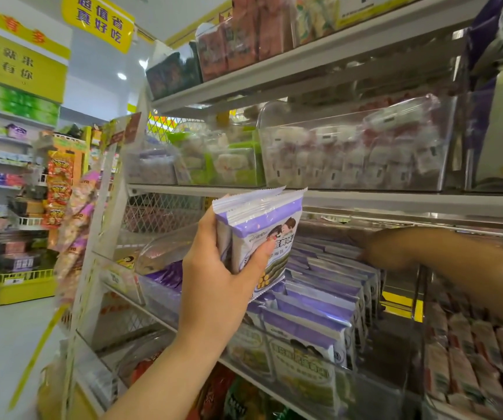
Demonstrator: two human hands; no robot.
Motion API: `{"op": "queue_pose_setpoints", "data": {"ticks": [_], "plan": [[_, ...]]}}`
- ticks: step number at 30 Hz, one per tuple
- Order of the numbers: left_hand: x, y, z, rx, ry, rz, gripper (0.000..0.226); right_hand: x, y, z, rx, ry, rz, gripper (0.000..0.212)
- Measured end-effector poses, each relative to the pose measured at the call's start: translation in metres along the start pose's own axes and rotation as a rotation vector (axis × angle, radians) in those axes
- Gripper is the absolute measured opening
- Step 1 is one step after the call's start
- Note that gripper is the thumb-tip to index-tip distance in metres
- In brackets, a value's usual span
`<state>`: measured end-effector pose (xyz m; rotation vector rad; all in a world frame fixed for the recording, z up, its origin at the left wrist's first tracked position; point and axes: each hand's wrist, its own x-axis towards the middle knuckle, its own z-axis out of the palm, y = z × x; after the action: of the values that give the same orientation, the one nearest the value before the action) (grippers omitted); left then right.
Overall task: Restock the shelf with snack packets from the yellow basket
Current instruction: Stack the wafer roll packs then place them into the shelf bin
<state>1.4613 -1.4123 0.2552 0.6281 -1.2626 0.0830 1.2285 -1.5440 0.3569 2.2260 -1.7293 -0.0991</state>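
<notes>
Gripped a stack of purple packets in the left hand, just above the matching row on the shelf. Had the right hand at that row's far end, fingers too blurred to judge. Probably best slotted in upright, labels forward, beside that hand.

A yellow hanging card sign at the upper left of the frame carries two rows of blue characters: 超值省 above 真好吃. At the far left edge, a yellow wall banner bears white characters, blurred and cut off by the frame; its lower row ends in 有你. On the pale strip just above it, the orange characters 有多 can be made out. At the centre, the purple-and-white foil snack packet has dark characters, partly covered; only 黄 reads surely.
</notes>
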Motion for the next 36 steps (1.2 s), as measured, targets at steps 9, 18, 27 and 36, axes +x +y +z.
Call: {"op": "queue_pose_setpoints", "data": {"ticks": [9,18,27,36], "plan": [[0.001,0.005,0.0,-0.022,0.009,-0.014,0.051,0.002,-0.003,0.008,0.342,0.011,-0.137,0.032],[0.007,0.035,-0.008,-0.101,-0.042,-0.031,0.04,-0.07,-0.028,-0.018,0.2,0.376,-0.229,0.041],[0.013,0.054,0.003,-0.434,-0.377,-0.283,0.043,-0.162,-0.052,-0.048,1.118,0.169,-0.673,0.069],[0.008,0.091,0.033,0.121,-0.545,-0.384,0.036,-0.176,-0.043,-0.032,1.103,0.618,-0.302,0.032]]}}
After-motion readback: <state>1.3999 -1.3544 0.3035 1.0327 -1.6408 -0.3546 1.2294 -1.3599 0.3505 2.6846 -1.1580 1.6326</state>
